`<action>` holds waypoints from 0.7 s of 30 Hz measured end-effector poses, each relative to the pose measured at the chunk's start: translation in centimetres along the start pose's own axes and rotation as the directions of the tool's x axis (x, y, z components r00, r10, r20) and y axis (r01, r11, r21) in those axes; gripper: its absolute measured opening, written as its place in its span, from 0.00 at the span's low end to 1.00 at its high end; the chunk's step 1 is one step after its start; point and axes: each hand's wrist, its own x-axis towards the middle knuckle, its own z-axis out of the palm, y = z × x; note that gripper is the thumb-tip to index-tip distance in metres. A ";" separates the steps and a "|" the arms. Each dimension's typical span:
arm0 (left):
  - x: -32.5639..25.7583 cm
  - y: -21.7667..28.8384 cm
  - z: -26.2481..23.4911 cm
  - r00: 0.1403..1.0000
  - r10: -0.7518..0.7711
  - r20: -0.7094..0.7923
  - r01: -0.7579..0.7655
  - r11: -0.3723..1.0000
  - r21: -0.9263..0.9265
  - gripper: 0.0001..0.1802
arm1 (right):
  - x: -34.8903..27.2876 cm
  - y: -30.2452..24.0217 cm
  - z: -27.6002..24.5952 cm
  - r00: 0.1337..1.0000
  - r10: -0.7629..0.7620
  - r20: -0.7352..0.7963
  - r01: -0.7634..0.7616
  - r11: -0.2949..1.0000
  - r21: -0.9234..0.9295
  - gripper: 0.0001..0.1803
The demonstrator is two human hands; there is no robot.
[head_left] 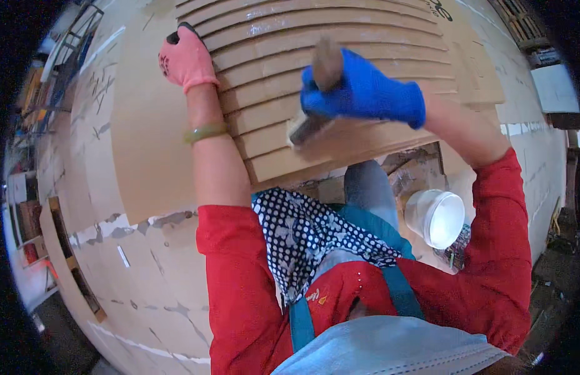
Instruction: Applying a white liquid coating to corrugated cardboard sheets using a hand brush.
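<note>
Overlapping brown cardboard sheets (259,115) lie fanned out in front of me, their edges showing as stepped strips. Whitish wet streaks mark some of the far ones. My right hand (359,87), in a blue glove, is closed round the wooden handle of a brush (310,128). The brush's head is low over the nearest strips, slightly blurred; whether it touches them I cannot tell. At the left ends of the strips is my left hand (189,59), in a pink glove with black fingertips. Its fingers are curled, and what they grip, if anything, is hidden.
A white bucket (418,212) with white contents stands near my right elbow. Larger flat cardboard (149,150) extends under the strips, with another cardboard piece (477,69) at the right. Worn, patched flooring surrounds it, with racks (71,56) at the far left.
</note>
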 end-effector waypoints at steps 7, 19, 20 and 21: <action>-0.6 -0.1 -0.3 0.998 -0.018 0.053 0.018 1.000 -0.004 0.23 | 3.8 -2.7 -2.9 0.931 -0.104 -0.351 0.187 0.960 0.209 0.09; -0.4 0.1 0.6 0.998 0.055 0.020 -0.053 0.996 -0.066 0.23 | -5.3 -0.8 -0.8 0.984 -0.061 -0.169 0.061 0.998 -0.004 0.06; -0.6 0.1 0.3 0.998 0.052 0.025 -0.050 0.996 -0.070 0.23 | -4.4 1.1 -2.8 0.955 -0.068 -0.289 0.092 0.993 0.071 0.06; -0.6 -0.2 0.1 0.999 0.045 0.026 -0.043 0.997 -0.066 0.24 | -2.8 2.9 -5.4 0.914 -0.071 -0.400 0.140 0.979 0.145 0.06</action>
